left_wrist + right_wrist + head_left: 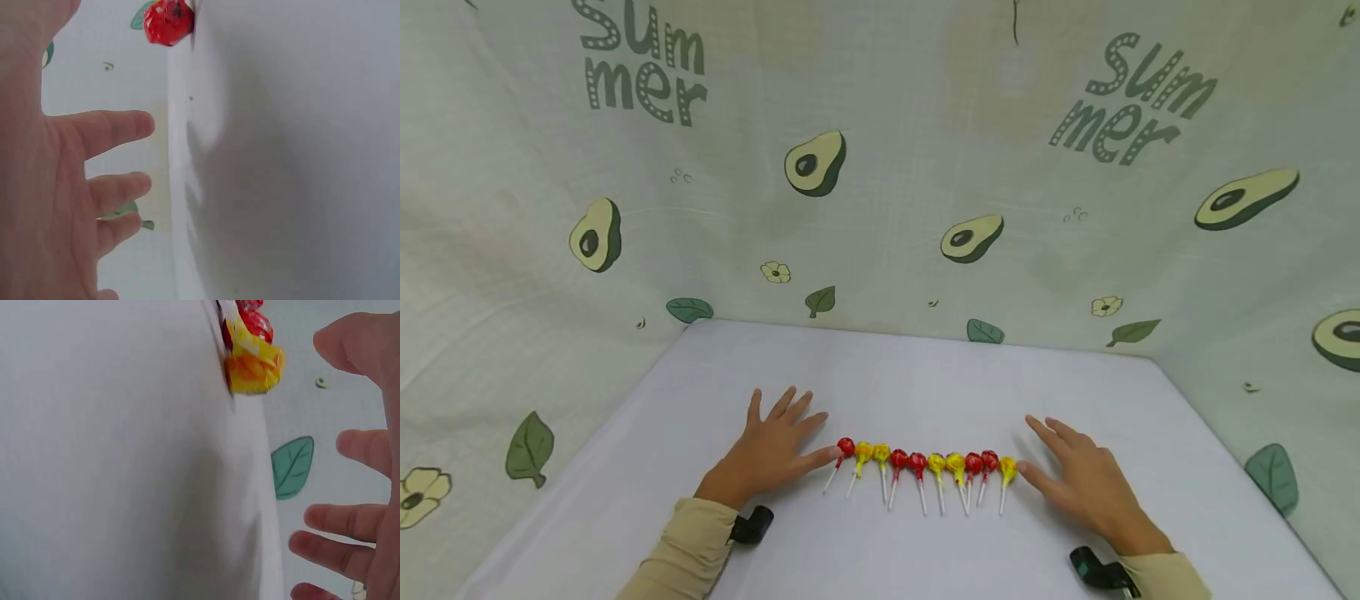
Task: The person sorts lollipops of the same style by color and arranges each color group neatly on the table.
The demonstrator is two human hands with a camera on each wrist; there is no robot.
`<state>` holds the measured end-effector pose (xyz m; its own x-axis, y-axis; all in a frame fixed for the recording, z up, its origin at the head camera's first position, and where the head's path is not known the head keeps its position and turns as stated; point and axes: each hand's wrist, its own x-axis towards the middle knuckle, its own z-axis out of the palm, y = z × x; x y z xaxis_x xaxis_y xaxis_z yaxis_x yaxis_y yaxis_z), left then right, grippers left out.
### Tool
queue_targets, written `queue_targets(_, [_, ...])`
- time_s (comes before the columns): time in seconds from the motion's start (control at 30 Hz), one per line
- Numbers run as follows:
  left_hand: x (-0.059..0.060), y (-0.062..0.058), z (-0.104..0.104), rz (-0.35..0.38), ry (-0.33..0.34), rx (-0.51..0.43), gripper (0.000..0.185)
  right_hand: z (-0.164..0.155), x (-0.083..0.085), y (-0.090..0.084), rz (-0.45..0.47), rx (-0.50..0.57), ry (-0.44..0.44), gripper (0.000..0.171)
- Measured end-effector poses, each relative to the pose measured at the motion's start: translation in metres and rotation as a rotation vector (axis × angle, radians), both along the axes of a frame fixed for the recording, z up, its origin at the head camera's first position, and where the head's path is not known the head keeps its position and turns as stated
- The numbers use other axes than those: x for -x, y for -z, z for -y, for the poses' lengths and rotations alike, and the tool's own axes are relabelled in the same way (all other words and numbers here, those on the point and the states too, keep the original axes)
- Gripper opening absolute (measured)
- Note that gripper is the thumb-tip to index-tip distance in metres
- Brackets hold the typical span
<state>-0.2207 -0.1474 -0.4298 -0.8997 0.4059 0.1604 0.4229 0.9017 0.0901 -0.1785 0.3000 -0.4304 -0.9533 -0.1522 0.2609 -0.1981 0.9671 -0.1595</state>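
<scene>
Lollipops [925,467] lie in one tidy row across a white table [925,383], seen from a head-worn camera. Ten wrapped heads, red and yellow mixed, sit side by side near the front middle of the table, their white sticks pointing toward six o'clock, toward the person.

At the nine o'clock end of the row, the left hand [772,454] rests flat, palm down, fingers spread and straight toward twelve o'clock. Its thumb reaches toward three o'clock and touches, or all but touches, the end red lollipop [846,447]. It holds nothing.

At the three o'clock end, the right hand [1086,483] mirrors it, flat and spread, thumb aimed at nine o'clock just beside the end yellow lollipop [1008,468]. It holds nothing either. The wrist cameras show open fingers and the end sweets, red [167,22] on the left and yellow [253,365] on the right.

Judging from this pose, the hands are bracketing the row to square it up. To do that well, pressure should probably come evenly from both thumbs, kept low on the cloth, so the round heads slide together rather than roll or ride over each other. Too hard a push could buckle the line in the middle.

An avocado-print cloth [880,167] walls in the table on three sides. Beige sleeves [688,550] cover both forearms.
</scene>
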Motion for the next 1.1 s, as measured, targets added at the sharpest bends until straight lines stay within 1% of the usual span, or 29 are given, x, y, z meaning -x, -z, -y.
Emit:
queue_targets(0.07, [0.001,0.000,-0.004,-0.011,0.011,0.003,0.073,0.003,0.000,0.001,0.016,0.082,-0.014,0.072])
queue_targets(0.13, [0.000,0.000,-0.004,-0.011,0.012,-0.013,0.066,0.007,0.001,0.001,0.047,0.184,-0.026,0.068])
queue_targets(0.23, [-0.001,0.002,-0.005,0.024,0.018,-0.054,0.059,0.013,0.002,0.003,0.080,0.298,-0.048,0.061])
queue_targets(0.33, [-0.001,0.005,-0.006,0.059,0.036,-0.110,0.055,0.012,0.002,0.005,0.085,0.360,-0.074,0.054])
queue_targets(0.43, [0.001,0.007,-0.007,0.067,0.058,-0.141,0.051,0.011,0.001,0.008,0.084,0.392,-0.082,0.049])
queue_targets(0.5, [0.003,0.008,-0.007,0.081,0.056,-0.180,0.047,0.012,0.002,0.009,0.082,0.408,-0.075,0.045])
queue_targets(0.67, [0.009,0.010,-0.005,0.138,0.015,-0.349,0.040,0.015,0.005,0.013,0.078,0.439,-0.073,0.041])
queue_targets(0.73, [0.011,0.011,-0.005,0.160,0.016,-0.420,0.037,0.015,0.006,0.014,0.074,0.443,-0.072,0.039])
queue_targets(0.8, [0.013,0.013,-0.006,0.181,0.032,-0.471,0.035,0.015,0.006,0.015,0.073,0.443,-0.067,0.038])
queue_targets(0.9, [0.016,0.014,-0.008,0.215,0.052,-0.514,0.031,0.014,0.006,0.015,0.085,0.451,-0.071,0.036])
queue_targets(1.1, [0.019,0.017,-0.011,0.239,0.046,-0.545,0.026,0.011,0.004,0.011,0.110,0.437,-0.119,0.034])
